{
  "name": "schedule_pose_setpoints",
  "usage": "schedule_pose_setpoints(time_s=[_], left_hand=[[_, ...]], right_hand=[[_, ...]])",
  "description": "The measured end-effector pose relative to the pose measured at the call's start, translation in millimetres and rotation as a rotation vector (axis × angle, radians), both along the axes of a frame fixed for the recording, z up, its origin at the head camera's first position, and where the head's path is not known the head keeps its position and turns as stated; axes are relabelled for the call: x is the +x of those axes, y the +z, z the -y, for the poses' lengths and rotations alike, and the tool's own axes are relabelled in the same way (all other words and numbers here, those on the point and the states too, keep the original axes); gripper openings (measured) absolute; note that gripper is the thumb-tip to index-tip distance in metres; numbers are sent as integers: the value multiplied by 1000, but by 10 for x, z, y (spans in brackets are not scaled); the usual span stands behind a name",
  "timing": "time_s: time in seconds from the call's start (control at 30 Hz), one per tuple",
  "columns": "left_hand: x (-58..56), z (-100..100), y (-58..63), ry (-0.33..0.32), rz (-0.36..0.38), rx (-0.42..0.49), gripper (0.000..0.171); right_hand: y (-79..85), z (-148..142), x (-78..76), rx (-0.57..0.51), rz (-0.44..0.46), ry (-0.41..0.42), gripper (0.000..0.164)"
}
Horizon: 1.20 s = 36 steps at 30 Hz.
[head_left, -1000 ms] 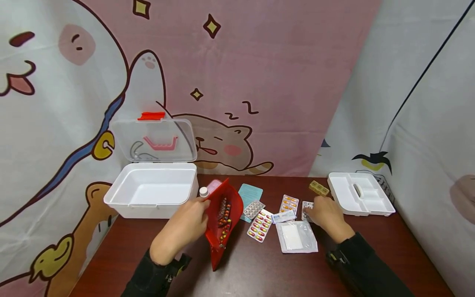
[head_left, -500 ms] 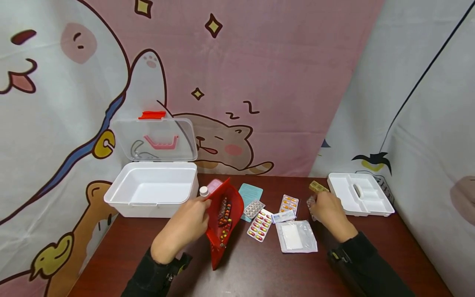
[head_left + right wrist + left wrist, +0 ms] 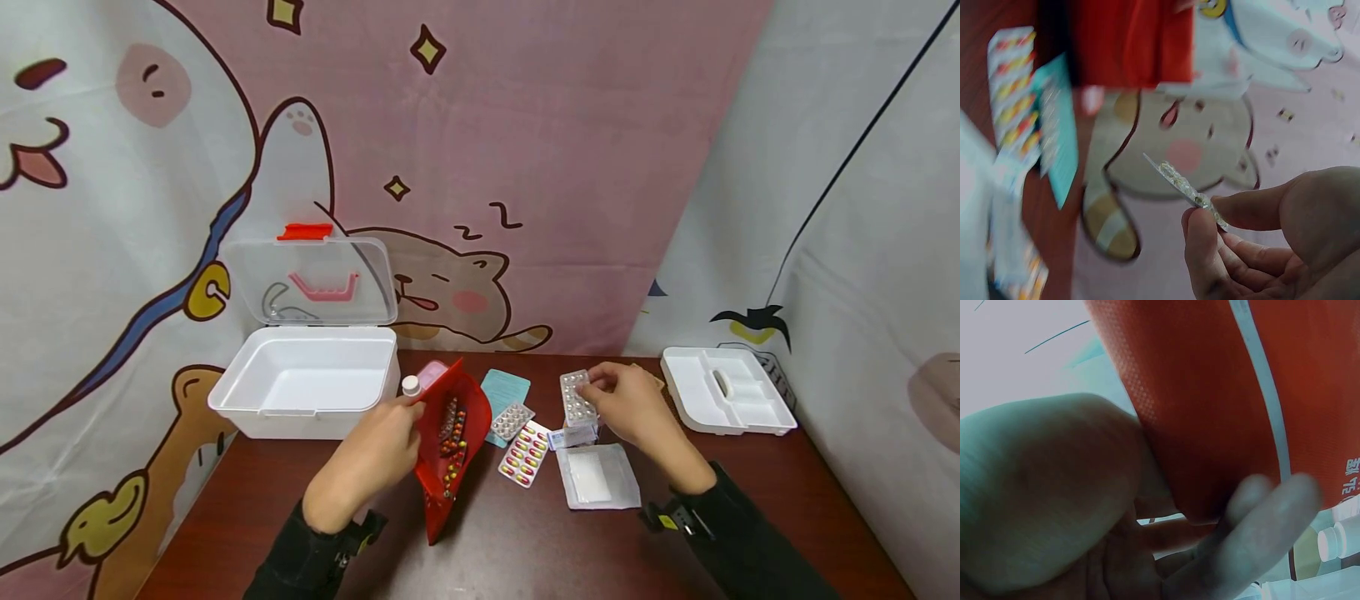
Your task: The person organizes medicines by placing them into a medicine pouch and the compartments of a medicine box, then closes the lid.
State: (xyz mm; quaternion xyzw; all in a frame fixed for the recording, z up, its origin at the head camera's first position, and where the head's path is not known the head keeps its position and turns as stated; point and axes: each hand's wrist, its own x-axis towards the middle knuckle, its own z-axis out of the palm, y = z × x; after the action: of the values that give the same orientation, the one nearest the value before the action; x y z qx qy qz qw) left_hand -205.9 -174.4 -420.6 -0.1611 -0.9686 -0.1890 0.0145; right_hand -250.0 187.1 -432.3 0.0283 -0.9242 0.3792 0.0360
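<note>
Right hand (image 3: 637, 407) pinches one silver blister pack (image 3: 574, 397) in air; in head view it hides part of white-blue packet (image 3: 557, 439). Orange-pill pack (image 3: 1035, 276) blurred in right wrist view. Left hand (image 3: 380, 443) holds one red pouch (image 3: 477, 407), its printing cut off in left wrist view; packs inside overlap, number unclear. On table: one capsule pack (image 3: 525, 454), one teal card (image 3: 506, 387).
</note>
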Motion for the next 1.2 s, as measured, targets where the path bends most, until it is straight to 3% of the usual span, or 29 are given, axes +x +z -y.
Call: schedule_pose_setpoints(time_s=[0.33, 0.53, 0.73, 0.9, 1.07, 1.17, 1.2], left_hand=[[-13, 10, -17, -11, -30, -13, 32], [-20, 15, -13, -20, -34, -12, 30], [-33, 13, -10, -34, -62, -18, 25], [-37, 7, -8, -35, -53, -10, 24], [-36, 9, -7, -36, -51, -14, 26], [-37, 10, -7, -37, -52, -14, 25], [-36, 9, -7, -36, -50, -13, 25]], right_hand=[[184, 686, 46, -169, 77, 171, 22], [179, 1124, 51, -165, 76, 252, 21], [78, 1455, 12, -36, 59, 311, 23], [-9, 1636, -10, 104, 6, 312, 17], [-86, 1779, -53, 157, 32, 326, 8], [-236, 1851, -140, 201, 47, 347, 7], [-434, 1859, -242, 208, 23, 365, 15]])
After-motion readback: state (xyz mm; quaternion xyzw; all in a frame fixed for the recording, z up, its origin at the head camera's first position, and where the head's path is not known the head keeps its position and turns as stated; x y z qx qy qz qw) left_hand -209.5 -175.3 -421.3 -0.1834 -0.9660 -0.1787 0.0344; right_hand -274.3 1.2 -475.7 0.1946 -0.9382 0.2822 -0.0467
